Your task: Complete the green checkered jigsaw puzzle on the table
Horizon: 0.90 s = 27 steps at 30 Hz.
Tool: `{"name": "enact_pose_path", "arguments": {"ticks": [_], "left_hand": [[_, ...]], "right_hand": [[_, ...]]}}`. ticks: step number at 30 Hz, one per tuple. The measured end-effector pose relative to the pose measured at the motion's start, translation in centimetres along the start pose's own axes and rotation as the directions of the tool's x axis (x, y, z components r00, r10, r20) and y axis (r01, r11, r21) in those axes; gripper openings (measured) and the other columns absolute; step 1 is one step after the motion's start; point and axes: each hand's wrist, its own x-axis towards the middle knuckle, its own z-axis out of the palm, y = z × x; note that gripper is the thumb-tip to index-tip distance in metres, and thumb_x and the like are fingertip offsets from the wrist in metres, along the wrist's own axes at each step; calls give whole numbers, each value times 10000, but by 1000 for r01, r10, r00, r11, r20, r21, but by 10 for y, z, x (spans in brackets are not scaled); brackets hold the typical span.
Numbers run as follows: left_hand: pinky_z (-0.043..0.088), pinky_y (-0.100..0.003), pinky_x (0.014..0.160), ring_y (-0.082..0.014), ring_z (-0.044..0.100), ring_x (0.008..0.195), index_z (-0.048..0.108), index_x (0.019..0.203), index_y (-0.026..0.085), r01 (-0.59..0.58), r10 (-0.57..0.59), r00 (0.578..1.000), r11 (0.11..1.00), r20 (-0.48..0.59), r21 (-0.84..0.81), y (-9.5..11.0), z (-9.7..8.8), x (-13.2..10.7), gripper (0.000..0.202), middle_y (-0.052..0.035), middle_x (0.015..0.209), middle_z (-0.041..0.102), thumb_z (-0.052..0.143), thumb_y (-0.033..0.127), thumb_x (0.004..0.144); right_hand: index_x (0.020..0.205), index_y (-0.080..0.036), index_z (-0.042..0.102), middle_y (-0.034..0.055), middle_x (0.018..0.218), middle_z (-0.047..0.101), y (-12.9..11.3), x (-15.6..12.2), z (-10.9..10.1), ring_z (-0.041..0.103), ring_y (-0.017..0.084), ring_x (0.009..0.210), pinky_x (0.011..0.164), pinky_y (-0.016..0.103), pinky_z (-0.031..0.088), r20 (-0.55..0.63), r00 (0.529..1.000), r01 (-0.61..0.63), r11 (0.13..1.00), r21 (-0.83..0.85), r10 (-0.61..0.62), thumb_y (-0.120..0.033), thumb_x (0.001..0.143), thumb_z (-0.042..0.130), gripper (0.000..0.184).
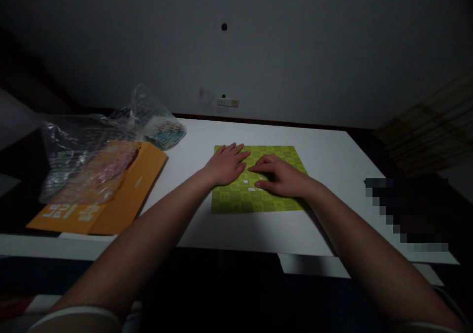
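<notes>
A yellow-green mat (pixel 254 205) with a checkered pattern lies on the white table. My left hand (pixel 226 166) rests flat on its left part, palm down with the fingers spread. Over the middle of the mat is my right hand (pixel 283 176), its index finger stretched toward the left thumb and its own thumb held apart below. Several small white pieces, one of them a short white strip (pixel 252 189), show on the mat around the right fingertips. The right palm hides part of the mat, and the index fingertip appears to touch its surface.
To the left lies an orange paper bag (pixel 142 175) with white lettering, partly under crumpled clear plastic (pixel 81 150). A plastic-wrapped bundle (pixel 166 132) sits behind it. The white table (pixel 325 150) reaches toward a grey wall with a socket (pixel 228 102). A blurred-out patch (pixel 414 210) covers the right edge.
</notes>
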Motion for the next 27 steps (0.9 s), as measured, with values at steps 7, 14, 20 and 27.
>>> {"name": "enact_pose_path", "arguments": {"ticks": [7,14,20,27], "left_hand": [[238,-623,1413,-371,287,1753,473,1753,260,2,-2,1000,1000,11,-3,1,-2,0,593,-110,1895,319,391,429,1190],[243,-623,1409,-368,299,1748,485,1743,266,2,-2,1000,1000,5,-8,1,-1,-1,589,-109,1893,326,383,444,1191],[246,-622,1405,-361,301,1745,488,1736,282,5,-5,1000,1000,3,-17,1,-1,-1,586,-95,1891,335,401,438,1178],[245,-613,1412,-359,307,1744,485,1741,268,4,-4,1000,1000,0,-11,2,-1,-1,594,-107,1891,331,401,423,1173]], "right_hand": [[1395,-279,787,114,1282,754,2,-2,-2,701,294,1125,1053,516,576,-54,997,-41,987,157,50,-256,1013,723,388],[1304,-268,795,69,1142,751,-3,-1,-5,642,212,864,830,401,564,-35,993,-97,958,269,110,-242,1011,714,306],[1324,-263,793,78,1144,741,-5,-2,-7,665,220,896,860,408,579,-14,998,-56,980,190,60,-274,1015,740,314],[1231,-242,842,120,1182,764,-1,-2,-9,716,304,1137,1057,507,563,22,999,24,999,37,-25,-340,1009,793,248]]}}
